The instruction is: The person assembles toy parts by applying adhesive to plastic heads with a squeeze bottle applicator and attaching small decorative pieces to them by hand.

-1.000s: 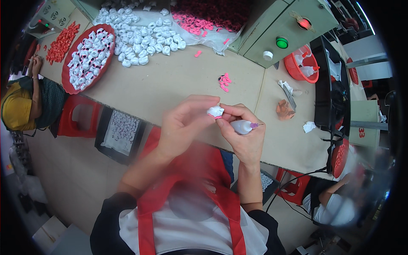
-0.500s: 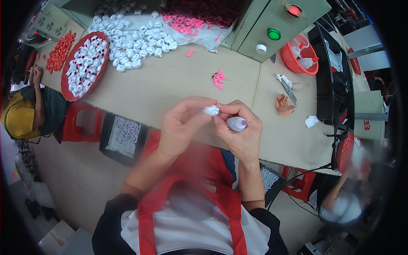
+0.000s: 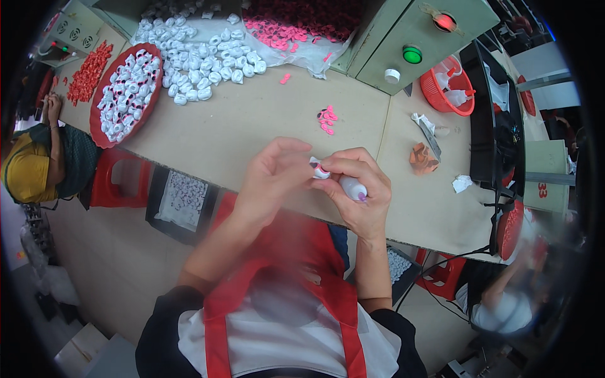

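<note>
Above the table's near edge, a small rounded white piece with pink and dark parts [image 3: 319, 169] sits between my hands. My right hand [image 3: 364, 205] pinches it between thumb and fingertips. The same hand keeps a small translucent squeeze bottle with a purple tip [image 3: 353, 188] against its palm, tip toward me. My left hand [image 3: 268, 183] is curled at the piece's left side, its thumb against it and its index finger lifted a little; its other fingertips are partly hidden. Beyond my hands lies a little group of pink pieces [image 3: 328, 120].
Many white pieces [image 3: 214, 63] and a heap of pink ones [image 3: 283, 34] lie at the back. A red tray [image 3: 156, 94] of white-and-pink pieces stands left. At right are a green-buttoned machine box [image 3: 378, 57], a red basket [image 3: 466, 108] and scissors-like metal tool [image 3: 431, 138]. People sit either side.
The white piece has turned, so its pink and dark side now shows. My left index finger has lifted off its top. The bottle has tilted, its tip swinging toward me.
</note>
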{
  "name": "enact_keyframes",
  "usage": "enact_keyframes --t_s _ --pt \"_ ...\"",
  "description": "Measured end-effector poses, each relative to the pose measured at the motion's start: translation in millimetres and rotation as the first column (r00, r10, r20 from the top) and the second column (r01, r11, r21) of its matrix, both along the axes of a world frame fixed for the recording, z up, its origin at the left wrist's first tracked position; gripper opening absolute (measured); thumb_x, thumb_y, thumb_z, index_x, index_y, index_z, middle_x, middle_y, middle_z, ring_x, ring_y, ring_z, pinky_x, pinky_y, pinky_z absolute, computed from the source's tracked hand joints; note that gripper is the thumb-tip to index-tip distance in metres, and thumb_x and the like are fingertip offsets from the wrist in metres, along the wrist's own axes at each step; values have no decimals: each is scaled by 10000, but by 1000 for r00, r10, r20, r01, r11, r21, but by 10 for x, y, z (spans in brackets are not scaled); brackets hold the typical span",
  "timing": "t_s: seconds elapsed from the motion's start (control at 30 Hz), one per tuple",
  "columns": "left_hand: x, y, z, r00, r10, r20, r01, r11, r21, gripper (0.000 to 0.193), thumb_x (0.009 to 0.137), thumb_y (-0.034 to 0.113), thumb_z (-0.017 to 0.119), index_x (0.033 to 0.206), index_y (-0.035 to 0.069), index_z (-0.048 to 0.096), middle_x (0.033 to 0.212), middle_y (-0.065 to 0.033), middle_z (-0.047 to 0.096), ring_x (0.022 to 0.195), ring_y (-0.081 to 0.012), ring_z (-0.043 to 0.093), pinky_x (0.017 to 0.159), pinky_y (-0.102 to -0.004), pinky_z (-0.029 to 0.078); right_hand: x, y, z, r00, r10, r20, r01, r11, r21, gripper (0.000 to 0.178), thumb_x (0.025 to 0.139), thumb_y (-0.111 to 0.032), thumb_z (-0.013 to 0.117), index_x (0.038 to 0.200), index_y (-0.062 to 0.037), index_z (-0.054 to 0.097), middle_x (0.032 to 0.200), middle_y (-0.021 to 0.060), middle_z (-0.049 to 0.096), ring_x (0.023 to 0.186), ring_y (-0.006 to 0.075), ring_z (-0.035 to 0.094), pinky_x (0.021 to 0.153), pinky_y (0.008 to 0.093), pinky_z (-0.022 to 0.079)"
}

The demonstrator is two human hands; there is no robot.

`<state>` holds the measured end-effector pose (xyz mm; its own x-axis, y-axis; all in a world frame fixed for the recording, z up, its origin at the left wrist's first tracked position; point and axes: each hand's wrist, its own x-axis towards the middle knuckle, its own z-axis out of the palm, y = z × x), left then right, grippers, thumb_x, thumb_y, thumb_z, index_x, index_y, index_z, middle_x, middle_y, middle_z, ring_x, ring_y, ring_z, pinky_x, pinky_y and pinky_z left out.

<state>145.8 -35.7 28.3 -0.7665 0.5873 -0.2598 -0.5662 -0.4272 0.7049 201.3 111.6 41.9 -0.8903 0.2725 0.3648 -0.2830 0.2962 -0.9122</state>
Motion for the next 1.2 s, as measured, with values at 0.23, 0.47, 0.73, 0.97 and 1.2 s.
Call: enact_keyframes --t_s 0.23,0.47,0.73,0.97,1.2 --pt "-11 -129 44 905 -77 -419 8 987 -163 202 781 -34 616 977 -28 565 869 -98 634 818 -115 606 727 -240 483 16 43 -107 991 131 -32 -134 975 -175 282 622 53 731 878 -27 645 806 85 612 716 160 606 621 258 478" --pt "4 -121 118 922 -24 -386 -28 991 -128 142 803 -33 592 944 -42 577 894 -124 633 799 -137 616 694 -257 509 2 -57 -48 976 180 124 -109 892 -439 266 648 61 719 893 -4 638 842 92 607 753 151 593 636 257 472" --pt "33 -166 62 951 35 -308 -69 992 -101 136 814 -34 577 950 -40 578 911 -133 629 792 -146 617 679 -260 521 -4 -154 -99 988 141 57 -114 937 -331 249 650 63 717 878 5 634 826 95 588 752 170 601 631 276 491" --pt "10 -174 -4 982 21 -190 -45 991 -125 140 807 -1 592 945 -22 586 881 -103 635 775 -129 611 688 -255 503 -33 -128 -102 999 35 -8 -36 999 -36 241 622 30 746 830 -12 631 826 102 598 687 173 612 587 263 494" --pt "-141 -209 -36 991 -135 11 133 987 86 161 823 44 574 976 6 606 924 -96 629 842 -137 605 745 -269 486 -25 -220 20 990 -60 -128 80 984 159 225 623 -3 757 799 -32 620 848 110 606 659 165 594 558 252 477"
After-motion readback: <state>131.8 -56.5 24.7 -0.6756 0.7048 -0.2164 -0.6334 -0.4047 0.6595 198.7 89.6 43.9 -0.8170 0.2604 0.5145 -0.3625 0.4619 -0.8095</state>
